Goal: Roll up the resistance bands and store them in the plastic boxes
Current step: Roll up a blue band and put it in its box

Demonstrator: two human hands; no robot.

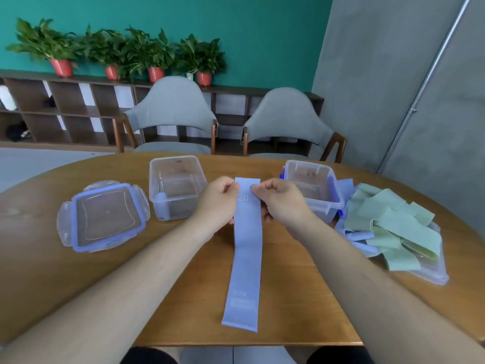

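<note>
1. The blue band [245, 271] lies flat and unrolled on the table [47, 271]. It runs lengthwise away from the person, with its near end close to the front edge.
2. At the band's far end, the left hand [216, 203] and right hand [282, 203] each pinch one side edge between thumb and curled fingers. White print on the band shows between them, partly covered.
3. Left of the hands a clear lid [105, 216] with a blue seal lies flat, its clips spread.
4. To the right, green bands [393, 232] are heaped loosely on a second lid [435, 274], with a few blue ones under them.
5. Just beyond the hands stand two open clear boxes. The left box [175, 185] holds a small pale roll [161, 199] in its near left corner. The right box [312, 190] sits just beside the heap.
6. Behind the table are two grey chairs [170, 111].
7. Farthest, a shelf [65, 109] carries potted plants [115, 51] against a teal wall [262, 35].
</note>
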